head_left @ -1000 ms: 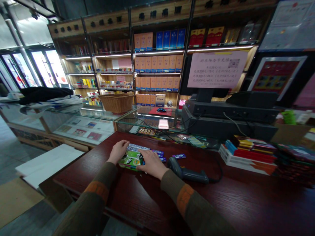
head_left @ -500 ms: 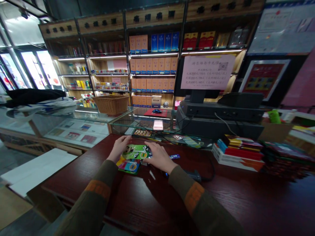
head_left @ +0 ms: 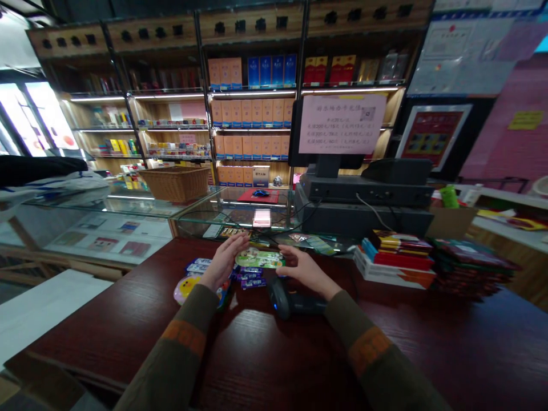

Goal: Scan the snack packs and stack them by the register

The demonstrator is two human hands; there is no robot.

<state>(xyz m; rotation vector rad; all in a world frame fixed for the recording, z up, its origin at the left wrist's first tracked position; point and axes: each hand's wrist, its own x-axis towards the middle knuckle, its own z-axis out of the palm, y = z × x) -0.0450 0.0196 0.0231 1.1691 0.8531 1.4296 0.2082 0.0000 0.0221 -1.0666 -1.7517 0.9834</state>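
A flat green snack packet [head_left: 260, 258] with printed pictures is raised a little above the counter, stretched level between my two hands. My left hand [head_left: 224, 261] is at its left end, fingers extended along it and the thumb hidden. At the right end, my right hand [head_left: 305, 269] pinches the packet with thumb and fingers. Under and behind the packet lie several small purple packets [head_left: 252, 277]. A pink and yellow packet [head_left: 186, 287] is partly covered by my left wrist. Beside my right forearm rests a black barcode scanner [head_left: 282, 301] with a small blue light.
A dark red wooden counter [head_left: 265, 365] spans the foreground. On its right stand stacked boxes [head_left: 396, 257] and a pile of dark packets [head_left: 471, 268]. Behind are a glass display case [head_left: 218, 205], a monitor with a pink notice [head_left: 338, 125], a wicker basket [head_left: 177, 184] and stocked shelves.
The view has turned right. Both hands have moved rightward with the green packet, uncovering the purple packets and the pink and yellow one. The scanner now shows more fully.
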